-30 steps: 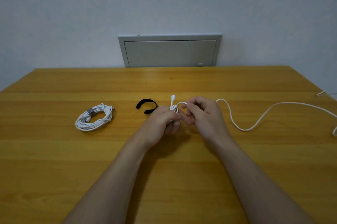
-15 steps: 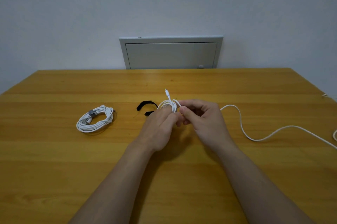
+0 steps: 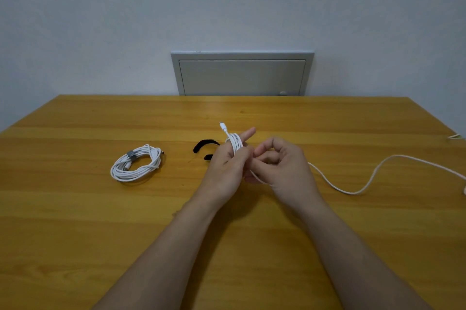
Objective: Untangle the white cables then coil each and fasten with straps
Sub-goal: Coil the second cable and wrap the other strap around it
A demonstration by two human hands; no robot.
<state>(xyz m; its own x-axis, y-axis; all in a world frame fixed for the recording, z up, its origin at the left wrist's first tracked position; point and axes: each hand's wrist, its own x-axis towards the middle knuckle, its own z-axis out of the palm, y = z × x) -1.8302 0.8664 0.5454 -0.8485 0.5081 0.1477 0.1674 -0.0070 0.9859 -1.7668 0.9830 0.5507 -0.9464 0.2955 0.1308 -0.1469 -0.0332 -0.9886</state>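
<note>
**A:** Head cam: where's the white cable [image 3: 353, 191] at?

**B:** A few loops are wound round the fingers [image 3: 248, 134] of the left hand [image 3: 227, 166]. One finger pokes out straight, the others are bent, and the plug [image 3: 223, 126] sticks up above the loops. The right hand [image 3: 282, 168] is right up against it, fingers curled, pinching the strand. The slack snakes off right across the table [image 3: 75, 221].

**A:** Straps?

**B:** The black strap [image 3: 201, 145] lies just behind the left hand, partly hidden. Well off to the left there's a coiled cable [image 3: 136, 171] with a grey strap [image 3: 131, 154] round it.
</note>
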